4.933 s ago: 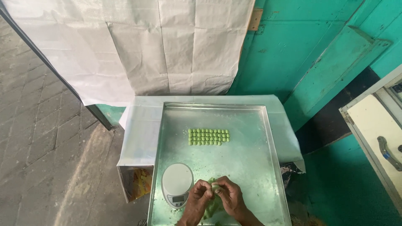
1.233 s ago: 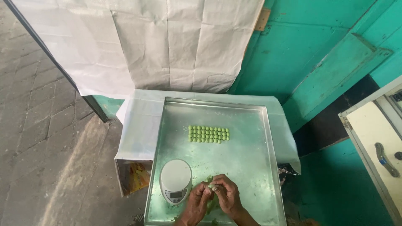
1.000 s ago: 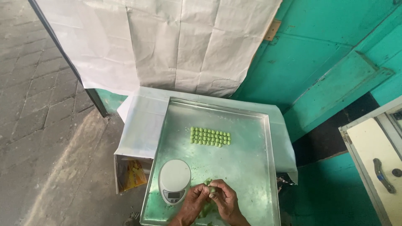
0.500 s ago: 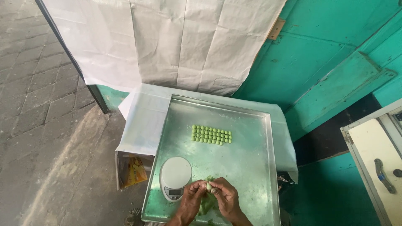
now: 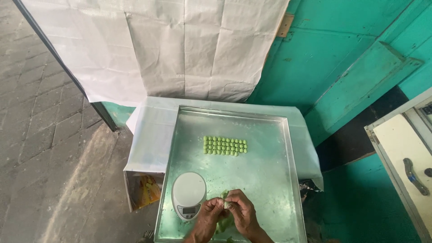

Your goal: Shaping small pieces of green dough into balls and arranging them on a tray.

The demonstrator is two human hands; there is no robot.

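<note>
**Both hands pinching green dough at the near edge of the tray**

From my head camera I look straight down on a large metal tray (image 5: 265, 180) resting on a white-covered table (image 5: 148, 135); my left hand (image 5: 208, 215) and right hand (image 5: 242, 211) meet at the near end of the tray, fingers curled inward and closed together around a small piece of green dough (image 5: 225, 200) held between the fingertips of both; more green dough (image 5: 223, 224) shows below, between the two wrists, partly hidden by the hands, so I cannot tell its full shape; the pinched piece sits just right of a round white kitchen scale (image 5: 189, 194), which stands on the tray's near left corner with its small display facing me; my left hand is just beside the scale's lower edge, and I cannot tell whether it touches it

Farther up the tray, well apart from my hands, small green balls (image 5: 225, 146) lie packed in neat rows, forming a tidy rectangle; under the table's left side a yellow packet (image 5: 146, 192) shows in the open gap; white sheets (image 5: 180, 45) hang behind the table against a teal wall (image 5: 333, 58); grey paving (image 5: 40, 112) runs off to the left, and a cream cabinet (image 5: 405, 148) stands at the right edge
</note>
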